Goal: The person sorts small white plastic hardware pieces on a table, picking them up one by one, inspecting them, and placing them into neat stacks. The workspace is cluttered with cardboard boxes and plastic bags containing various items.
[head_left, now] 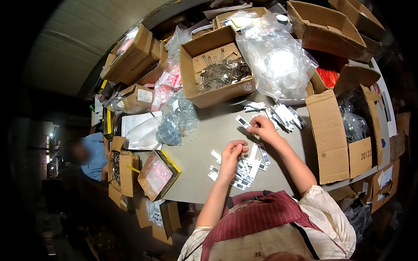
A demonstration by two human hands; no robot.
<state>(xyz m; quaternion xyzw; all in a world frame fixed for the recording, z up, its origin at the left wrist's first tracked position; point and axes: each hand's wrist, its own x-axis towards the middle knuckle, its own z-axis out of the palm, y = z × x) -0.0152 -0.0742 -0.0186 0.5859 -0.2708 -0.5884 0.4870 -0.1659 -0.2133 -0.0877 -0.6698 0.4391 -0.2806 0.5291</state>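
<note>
White strip in hand: a slim, flat piece with a dark rectangular window, the held strip (242, 122) is raised over the table (196, 174), between the near and far piles.
Right hand: the right hand (264, 129) pinches that strip near its lower end between thumb and fingertips, leaving most of its face exposed.
Left hand: the left hand (231, 155) hangs above the near pile, fingers curled and thumb close to the index finger; whether something small sits between them, I cannot tell. The two hands are near each other but apart.
Handling: a light grip by the edges would likely suit so thin a piece, keeping fingers off the dark window; lifting strips singly should spare neighbours from scraping.
Near pile: the near pile (253, 167) is a loose, crisscrossed scatter of similar white strips, some showing dark windows.
Far pile: the far pile (285, 116) has strips overlapping, several roughly parallel, smooth and glossy.
Metal parts: thin, shiny metal parts (226, 71) lie tangled in an open cardboard box (217, 99), its walls matte brown.
Clear plastic: a crumpled clear bag (278, 56) glares under the light beside that box.
Right edge: a tall carton (326, 139) of creased corrugated board stands open, dark film inside.
Far left: a co-worker in a blue top (93, 152).
</note>
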